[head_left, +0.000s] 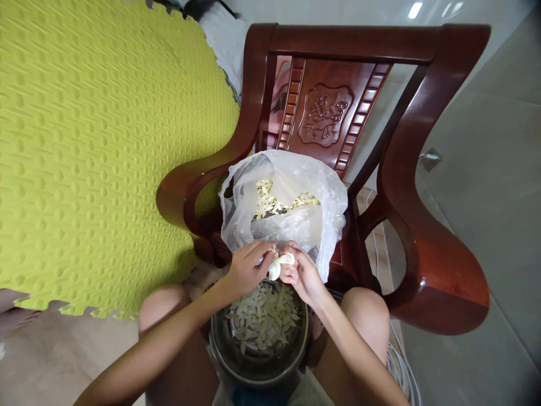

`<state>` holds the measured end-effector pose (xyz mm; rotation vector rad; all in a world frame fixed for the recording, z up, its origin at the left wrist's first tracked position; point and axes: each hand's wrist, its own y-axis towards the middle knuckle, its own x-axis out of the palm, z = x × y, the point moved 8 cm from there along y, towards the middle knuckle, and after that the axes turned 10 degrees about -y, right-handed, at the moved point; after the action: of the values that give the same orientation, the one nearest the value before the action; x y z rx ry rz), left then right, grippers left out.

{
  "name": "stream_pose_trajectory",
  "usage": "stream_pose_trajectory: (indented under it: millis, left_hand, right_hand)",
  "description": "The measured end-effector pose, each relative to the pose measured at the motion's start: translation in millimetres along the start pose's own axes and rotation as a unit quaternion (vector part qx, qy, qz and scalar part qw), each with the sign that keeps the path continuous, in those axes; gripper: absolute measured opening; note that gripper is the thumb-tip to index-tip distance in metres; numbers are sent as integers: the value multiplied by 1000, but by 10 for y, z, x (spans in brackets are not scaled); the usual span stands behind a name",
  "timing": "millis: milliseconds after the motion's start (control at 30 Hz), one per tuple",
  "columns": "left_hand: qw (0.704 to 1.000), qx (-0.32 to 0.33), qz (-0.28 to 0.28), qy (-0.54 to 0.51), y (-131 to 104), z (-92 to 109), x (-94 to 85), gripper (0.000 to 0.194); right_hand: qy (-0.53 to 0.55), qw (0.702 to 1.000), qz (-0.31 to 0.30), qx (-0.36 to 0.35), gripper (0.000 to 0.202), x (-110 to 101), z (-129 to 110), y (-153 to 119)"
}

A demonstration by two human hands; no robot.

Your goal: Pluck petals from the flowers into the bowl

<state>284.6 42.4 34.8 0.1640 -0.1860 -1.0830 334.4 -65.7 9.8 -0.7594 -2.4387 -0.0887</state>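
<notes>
A white flower [279, 264] with broad petals is between my two hands, over the far rim of a metal bowl. My left hand [247, 269] pinches at its left side, with the fingers bent and the tips partly hidden. From the right, my right hand [303, 273] grips the flower with curled fingers. Below them, the metal bowl [262, 380] between my knees holds many loose pale petals [264, 316]. Just beyond my hands, a white plastic bag [296, 163] lies open with more pale flowers or petals [268, 203] inside.
The bag rests on the seat of a dark red wooden chair [426, 270] with thick curved armrests. A yellow foam mat [105, 152] stands along the left. Pale cables [399, 361] lie at the lower right by the grey tiled wall [486, 169]. Part of a bare foot [17, 313] shows far left.
</notes>
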Motion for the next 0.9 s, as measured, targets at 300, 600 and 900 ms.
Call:
stream_pose_trajectory:
  millis: [300, 600, 900]
  left_hand:
    - [980, -154, -28, -120, 74, -13, 16, 38]
    - [976, -177, 30, -125, 123, 56, -151, 54]
    - [978, -153, 21, -142, 125, 66, -127, 53]
  right_hand:
    - [-162, 985, -51, -41, 28, -85, -84, 107]
    - [-424, 838, 199, -281, 24, -289, -482, -116]
    - [-490, 771, 212, -348, 20, -45, -585, -257]
